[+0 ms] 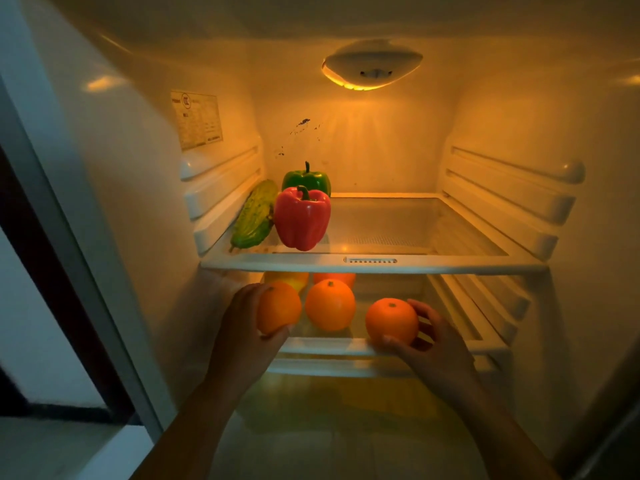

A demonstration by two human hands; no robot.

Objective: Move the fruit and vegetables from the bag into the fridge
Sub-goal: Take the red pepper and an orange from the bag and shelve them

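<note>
The left hand (242,327) has its fingers (277,332) curled round an orange (278,306) at the left end of the lower shelf (325,346), the thumb under the fruit and the palm against its side; the right hand (436,344) cups a second orange (391,322) from the right, its fingers (420,308) wrapped behind and the thumb pressed at the fruit's base, just over the shelf's front rim; both hands therefore grip fruit, and neither has let go.

The risk sits at that front rim; the right-hand orange appears to rest very close to the edge, and released there it could roll forward and drop into the space below; a round fruit on smooth glass needs little to start it. The left orange lies just beside a third orange (330,304) standing free on the shelf; a nudge on release could set that one rolling toward the gap between the hands. Pushing each fruit further back before opening the fingers would likely prevent both.

Counted outward: two oranges in hand, one free between them, a fourth orange (335,278) partly hidden behind under the upper shelf (374,263), and a yellowish fruit (289,278) beside it, too hidden to name. On the upper shelf stand one red pepper (302,218), one green pepper (306,180) behind it, and one bumpy green gourd (254,218) along the left wall. The bag is out of view.
</note>
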